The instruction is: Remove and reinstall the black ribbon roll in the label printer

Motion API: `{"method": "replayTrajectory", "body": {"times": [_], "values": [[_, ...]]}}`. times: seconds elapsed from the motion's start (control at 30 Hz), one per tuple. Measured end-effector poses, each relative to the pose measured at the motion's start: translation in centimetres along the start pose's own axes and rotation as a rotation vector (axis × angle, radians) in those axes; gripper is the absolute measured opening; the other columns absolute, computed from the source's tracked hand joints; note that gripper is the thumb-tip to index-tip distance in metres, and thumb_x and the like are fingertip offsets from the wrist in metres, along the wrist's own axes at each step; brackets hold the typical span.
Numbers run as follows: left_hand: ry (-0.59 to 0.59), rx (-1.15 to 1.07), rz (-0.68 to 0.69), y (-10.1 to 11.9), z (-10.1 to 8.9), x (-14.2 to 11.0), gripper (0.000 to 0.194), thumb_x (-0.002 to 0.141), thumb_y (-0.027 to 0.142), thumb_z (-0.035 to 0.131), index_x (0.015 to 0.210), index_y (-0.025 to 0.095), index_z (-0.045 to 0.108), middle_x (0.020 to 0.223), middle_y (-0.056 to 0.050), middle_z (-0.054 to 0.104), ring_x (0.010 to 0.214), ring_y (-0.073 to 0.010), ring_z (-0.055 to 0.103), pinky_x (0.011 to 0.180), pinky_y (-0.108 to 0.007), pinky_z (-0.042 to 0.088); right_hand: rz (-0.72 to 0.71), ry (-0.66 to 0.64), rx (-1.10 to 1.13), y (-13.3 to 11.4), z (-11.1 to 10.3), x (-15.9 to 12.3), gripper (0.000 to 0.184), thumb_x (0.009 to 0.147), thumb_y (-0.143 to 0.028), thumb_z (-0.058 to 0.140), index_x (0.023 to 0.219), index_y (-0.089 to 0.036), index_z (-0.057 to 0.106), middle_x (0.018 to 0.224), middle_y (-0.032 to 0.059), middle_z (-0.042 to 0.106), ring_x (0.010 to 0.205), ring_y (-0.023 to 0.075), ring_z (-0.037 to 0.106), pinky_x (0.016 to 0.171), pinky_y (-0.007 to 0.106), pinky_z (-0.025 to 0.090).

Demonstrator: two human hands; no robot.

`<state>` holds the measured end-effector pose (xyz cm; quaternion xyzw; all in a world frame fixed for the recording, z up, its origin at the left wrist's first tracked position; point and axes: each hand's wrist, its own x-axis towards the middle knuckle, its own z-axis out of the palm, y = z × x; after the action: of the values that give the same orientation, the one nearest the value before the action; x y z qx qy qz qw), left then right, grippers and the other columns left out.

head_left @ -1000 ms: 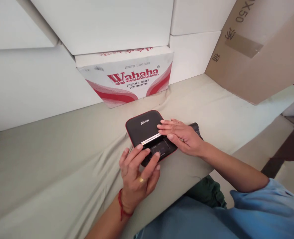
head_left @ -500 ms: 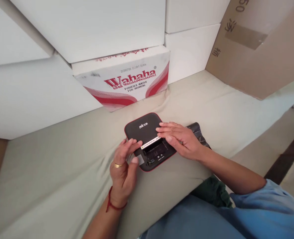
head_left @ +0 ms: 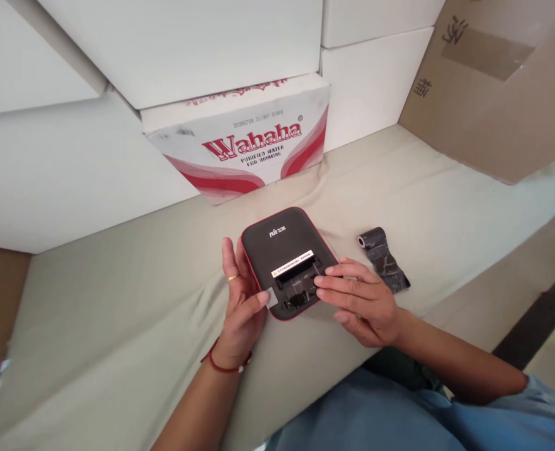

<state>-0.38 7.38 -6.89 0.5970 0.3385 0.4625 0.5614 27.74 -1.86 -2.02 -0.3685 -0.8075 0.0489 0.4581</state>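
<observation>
A black receipt printer [head_left: 284, 247] with a red edge lies before me, with white lettering on its lid and a narrow white warning strip by a dark slot. My left hand [head_left: 244, 300] grips its left side, thumb on top near a small grey patch and fingers along the edge. Over the near right corner, my right hand [head_left: 359, 300] rests stretched fingertips at the dark window below the slot, with nothing held in it. To the right, a dark roll [head_left: 381, 257] with a pale core lies partly unwound, its tail toward me.
The pale cloth [head_left: 131, 326] covering the table has folds at the left. Behind the printer stands a white and red water carton [head_left: 254, 147] among stacked white boxes [head_left: 178, 50]. A large brown cardboard box [head_left: 488, 94] stands at the back right.
My left hand has moved from the lid's front to the printer's left side. My right hand has slid off the lid toward the near right corner, uncovering the dark roll.
</observation>
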Motion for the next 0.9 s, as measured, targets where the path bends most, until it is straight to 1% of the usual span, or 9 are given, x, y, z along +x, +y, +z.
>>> {"method": "replayTrajectory", "body": {"times": [0.13,0.3,0.4,0.5,0.57,0.6,0.7,0.8,0.9], "values": [[0.040,-0.013,-0.031,0.0,0.3,-0.3,0.118,0.099,0.074,0.086,0.190,0.062,0.011,0.207,0.002,0.016,0.190,-0.0329,0.030,0.146,-0.056,0.049,0.006,0.015,-0.011,0.0,0.4,-0.2,0.053,0.113,-0.026,0.067,0.165,-0.018,0.073,0.144,0.0133,0.091,0.142,0.0285,0.082,0.131,0.054,0.064],[0.029,0.040,0.006,-0.2,0.5,-0.4,0.113,0.104,0.072,0.083,0.190,0.060,0.010,0.208,0.001,0.014,0.190,-0.0316,0.030,0.142,-0.052,0.054,-0.020,-0.018,-0.019,0.2,-0.2,0.3,0.055,0.111,-0.026,0.068,0.166,-0.019,0.073,0.141,0.0133,0.092,0.136,0.0292,0.085,0.127,0.054,0.067],[0.007,0.051,0.011,-0.7,0.3,-0.1,0.118,0.103,0.075,0.083,0.191,0.060,0.005,0.208,0.001,0.008,0.191,-0.0333,0.026,0.143,-0.052,0.053,-0.027,-0.059,0.057,0.5,-1.6,2.3,0.044,0.114,-0.028,0.068,0.156,-0.021,0.080,0.131,0.0122,0.095,0.124,0.0283,0.089,0.118,0.050,0.071],[0.014,0.042,0.018,-1.2,0.3,0.1,0.121,0.101,0.078,0.082,0.191,0.058,0.004,0.208,-0.001,0.006,0.192,-0.0350,0.024,0.146,-0.055,0.049,0.100,-0.121,0.118,1.1,-2.9,5.9,0.029,0.120,-0.028,0.061,0.133,-0.027,0.088,0.121,0.0076,0.096,0.110,0.0239,0.090,0.107,0.041,0.072],[0.017,0.025,0.030,-1.4,0.4,0.2,0.119,0.101,0.078,0.083,0.191,0.057,0.007,0.208,-0.002,0.009,0.192,-0.0351,0.024,0.147,-0.055,0.048,0.245,-0.211,0.061,1.8,-3.0,8.8,0.030,0.123,-0.030,0.059,0.122,-0.027,0.089,0.119,0.0062,0.095,0.104,0.0220,0.090,0.099,0.036,0.070],[0.016,0.013,0.036,-1.5,0.5,0.3,0.118,0.101,0.077,0.083,0.191,0.056,0.010,0.208,-0.002,0.012,0.192,-0.0350,0.025,0.147,-0.054,0.048,0.302,-0.291,0.000,2.1,-2.8,10.1,0.031,0.123,-0.031,0.059,0.118,-0.026,0.089,0.117,0.0060,0.095,0.103,0.0220,0.089,0.096,0.035,0.069],[0.011,-0.041,0.052,-1.8,0.8,0.4,0.115,0.100,0.074,0.085,0.191,0.051,0.019,0.205,-0.006,0.025,0.188,-0.0353,0.036,0.145,-0.053,0.049,0.368,-0.607,-0.273,2.7,-1.0,13.6,0.027,0.118,-0.025,0.062,0.111,-0.024,0.089,0.115,0.0062,0.094,0.102,0.0256,0.088,0.083,0.034,0.062],[0.019,-0.099,0.046,-2.1,1.2,0.6,0.112,0.098,0.073,0.088,0.189,0.047,0.027,0.199,-0.009,0.038,0.181,-0.0362,0.048,0.142,-0.053,0.053,0.381,-0.817,-0.514,2.6,1.1,15.9,0.029,0.114,-0.018,0.062,0.122,-0.027,0.088,0.129,0.0070,0.094,0.108,0.0297,0.088,0.078,0.035,0.059],[0.023,-0.112,0.053,-2.4,1.3,0.7,0.112,0.097,0.073,0.088,0.188,0.044,0.030,0.198,-0.011,0.039,0.179,-0.0376,0.051,0.141,-0.053,0.054,0.402,-0.924,-0.613,2.0,2.4,17.3,0.034,0.113,-0.015,0.062,0.132,-0.026,0.088,0.126,0.0122,0.094,0.109,0.0337,0.088,0.083,0.039,0.061]]}}
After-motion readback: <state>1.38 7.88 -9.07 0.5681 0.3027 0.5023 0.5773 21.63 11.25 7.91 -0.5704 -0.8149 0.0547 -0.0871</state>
